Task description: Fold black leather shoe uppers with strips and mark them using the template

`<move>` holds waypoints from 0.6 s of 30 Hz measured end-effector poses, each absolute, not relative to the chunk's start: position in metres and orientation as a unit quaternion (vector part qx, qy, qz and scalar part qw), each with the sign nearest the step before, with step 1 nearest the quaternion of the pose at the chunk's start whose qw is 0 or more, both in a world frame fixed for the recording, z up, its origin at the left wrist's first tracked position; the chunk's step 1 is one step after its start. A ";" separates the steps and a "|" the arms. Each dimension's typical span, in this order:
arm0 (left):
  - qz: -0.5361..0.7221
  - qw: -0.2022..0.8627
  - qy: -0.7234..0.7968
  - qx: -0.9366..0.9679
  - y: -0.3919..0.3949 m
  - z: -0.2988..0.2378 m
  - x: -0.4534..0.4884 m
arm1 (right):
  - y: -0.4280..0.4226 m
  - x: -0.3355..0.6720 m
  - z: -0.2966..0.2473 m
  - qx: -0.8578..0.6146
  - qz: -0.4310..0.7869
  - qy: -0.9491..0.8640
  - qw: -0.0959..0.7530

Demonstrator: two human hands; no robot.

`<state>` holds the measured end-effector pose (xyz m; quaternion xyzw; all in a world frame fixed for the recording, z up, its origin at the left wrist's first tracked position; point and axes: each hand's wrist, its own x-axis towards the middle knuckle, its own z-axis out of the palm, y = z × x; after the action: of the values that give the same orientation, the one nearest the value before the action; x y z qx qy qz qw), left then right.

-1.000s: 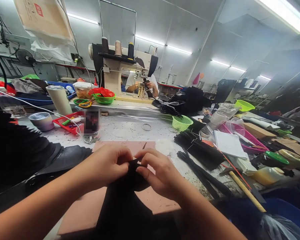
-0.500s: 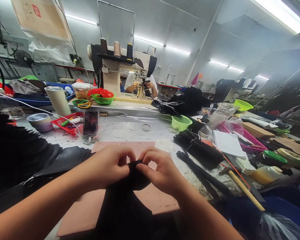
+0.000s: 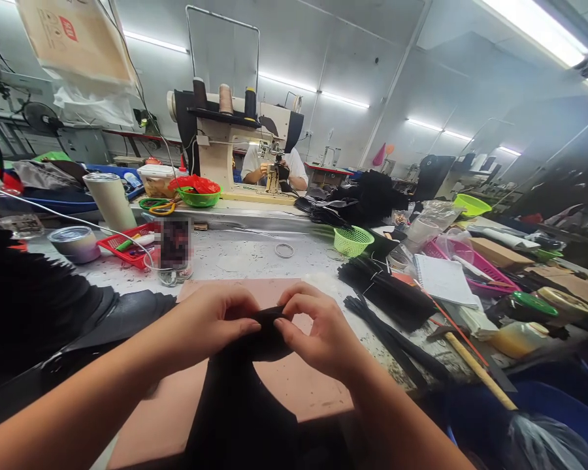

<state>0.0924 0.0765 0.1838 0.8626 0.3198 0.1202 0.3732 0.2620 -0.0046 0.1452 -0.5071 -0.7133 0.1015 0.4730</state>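
A black fabric piece (image 3: pixel 247 398) hangs from both my hands over a reddish-brown work mat (image 3: pixel 304 385) at the near table edge. My left hand (image 3: pixel 210 323) is closed and pinches the top edge of the fabric from the left. Facing it, my right hand (image 3: pixel 318 329) grips the same edge with thumb and curled fingers. The fingertips of the two hands nearly meet over the folded black edge.
Black strips (image 3: pixel 392 300), a notebook (image 3: pixel 443 279), a hammer (image 3: pixel 470 362) and a green basket (image 3: pixel 353 240) lie to the right. Black material (image 3: pixel 34 313) is heaped on the left, near a red tray (image 3: pixel 132 245) and a jar (image 3: pixel 175 251). Behind, a person works at a sewing machine (image 3: pixel 235 140).
Both hands have kept their hold and worked the fabric's top edge, the fingers shifting slightly. The camera view has drifted a little; nothing else on the table moved.
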 end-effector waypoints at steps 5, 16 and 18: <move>0.149 0.372 0.347 0.848 0.076 0.177 0.093 | -0.007 0.252 0.134 -0.473 -0.145 -0.756 0.429; 0.165 0.418 0.347 0.824 0.067 0.176 0.098 | -0.011 0.262 0.156 -0.457 0.182 -0.798 0.348; 0.149 0.438 0.335 0.821 0.066 0.175 0.098 | -0.011 0.263 0.157 -0.444 0.218 -0.797 0.346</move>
<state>0.0980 0.0660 0.1752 0.8207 0.3354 0.1487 0.4379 0.2628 -0.0107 0.1573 -0.4438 -0.7974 0.2180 0.3460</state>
